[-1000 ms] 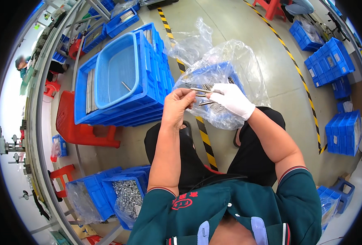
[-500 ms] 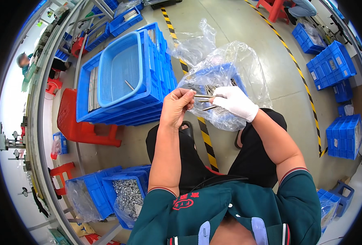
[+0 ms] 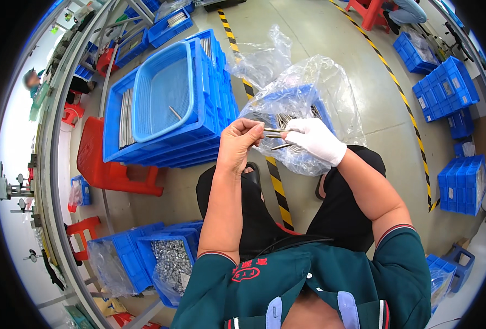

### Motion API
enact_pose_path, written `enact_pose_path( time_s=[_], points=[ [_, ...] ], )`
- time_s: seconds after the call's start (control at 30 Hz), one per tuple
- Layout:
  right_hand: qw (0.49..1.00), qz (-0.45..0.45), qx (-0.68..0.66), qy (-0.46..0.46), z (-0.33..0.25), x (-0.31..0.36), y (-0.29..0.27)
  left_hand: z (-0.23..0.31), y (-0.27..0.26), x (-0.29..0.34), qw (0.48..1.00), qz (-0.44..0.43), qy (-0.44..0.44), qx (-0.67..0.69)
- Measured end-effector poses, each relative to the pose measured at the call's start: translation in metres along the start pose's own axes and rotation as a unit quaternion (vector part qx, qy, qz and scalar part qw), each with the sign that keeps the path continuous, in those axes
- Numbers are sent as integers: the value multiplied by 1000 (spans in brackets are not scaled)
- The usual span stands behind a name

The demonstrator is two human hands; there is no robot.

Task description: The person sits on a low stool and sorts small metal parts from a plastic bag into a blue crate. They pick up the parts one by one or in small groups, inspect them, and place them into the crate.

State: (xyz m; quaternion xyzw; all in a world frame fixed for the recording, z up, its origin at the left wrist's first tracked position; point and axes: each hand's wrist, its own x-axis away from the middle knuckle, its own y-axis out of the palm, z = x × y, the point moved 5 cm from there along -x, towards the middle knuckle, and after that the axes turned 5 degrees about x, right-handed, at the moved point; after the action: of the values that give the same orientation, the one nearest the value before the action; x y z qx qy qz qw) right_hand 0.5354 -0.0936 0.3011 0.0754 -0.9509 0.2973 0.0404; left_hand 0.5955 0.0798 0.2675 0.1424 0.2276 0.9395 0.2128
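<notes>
My bare left hand (image 3: 239,143) is closed, its thumb and forefinger pinching the ends of thin metal rods (image 3: 274,130). In a white glove, my right hand (image 3: 313,141) is closed around the other ends of those rods. One more metal rod (image 3: 280,146) sticks out from the gloved fingers, angled below the others and apart from my left fingertips. Just beyond my hands, a blue crate (image 3: 324,107) lined with a clear plastic bag (image 3: 339,82) holds many similar rods (image 3: 284,119). The gloved palm hides part of the held rods.
Left of me, a blue mesh basket (image 3: 163,82) with one rod (image 3: 175,113) rests on stacked blue crates (image 3: 171,155). A red stool (image 3: 97,156) stands beside them. Small metal parts (image 3: 170,262) fill a lower-left crate. More crates (image 3: 445,85) line the right side.
My left fingers have shifted slightly over the rod ends, which now sit closer together at the fingertips. The right hand has barely moved.
</notes>
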Motion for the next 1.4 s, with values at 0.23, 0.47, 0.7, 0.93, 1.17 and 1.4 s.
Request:
enact_pose_path(
  time_s=[0.23,0.47,0.7,0.93,1.17,1.4],
  points=[
    [997,-32,-63,10,1,-4,4,0,-1,1,999,-18,-12,25],
    [999,-18,-27,-26,-2,-17,4,-2,-11,-1,998,62,19,22],
    [993,78,16,-90,-55,-32,-16,18,-41,11,986,152,69,21],
    [939,49,224,-258,-188,-110,48,-8,-26,2,998,60,-8,33],
    [893,87,312,-313,-198,-166,98,0,-34,7,998,63,7,17],
    [883,187,319,-291,-143,-51,-32,9,-59,19,995,93,28,27]
  ],
)
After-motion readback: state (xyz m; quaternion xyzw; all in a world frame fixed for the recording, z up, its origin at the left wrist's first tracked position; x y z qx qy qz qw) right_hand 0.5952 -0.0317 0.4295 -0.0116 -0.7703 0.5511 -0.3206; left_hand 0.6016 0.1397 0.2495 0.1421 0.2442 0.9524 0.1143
